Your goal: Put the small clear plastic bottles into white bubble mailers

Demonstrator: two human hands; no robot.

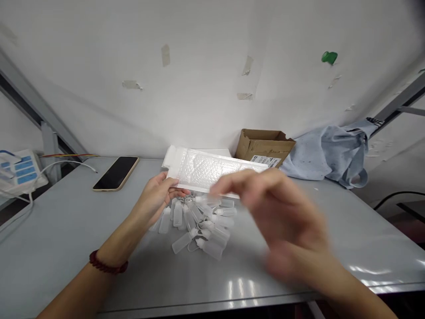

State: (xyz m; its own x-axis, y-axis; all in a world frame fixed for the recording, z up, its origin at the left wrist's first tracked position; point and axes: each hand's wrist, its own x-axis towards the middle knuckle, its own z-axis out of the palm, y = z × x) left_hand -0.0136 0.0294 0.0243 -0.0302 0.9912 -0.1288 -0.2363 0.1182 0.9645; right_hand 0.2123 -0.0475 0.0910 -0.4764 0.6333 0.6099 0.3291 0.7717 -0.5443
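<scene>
A white bubble mailer (212, 170) is pinched at its near left corner by my left hand (159, 192), thumb on top and fingers beneath. It hangs tilted over a pile of small translucent plastic squeeze bottles (199, 221) with thin cap loops. My right hand (282, 212) is raised in front of the mailer's right part, blurred by motion. Its thumb stands apart from the curved fingers, and nothing shows between them. Whether its fingertips touch the mailer, I cannot tell.
More white mailers (169, 157) lie behind the held one. An open cardboard box (265, 146) stands by the wall, with a light blue cloth (325, 153) at its right. A phone (116, 173) lies at left, near a power strip (21, 170) with cables.
</scene>
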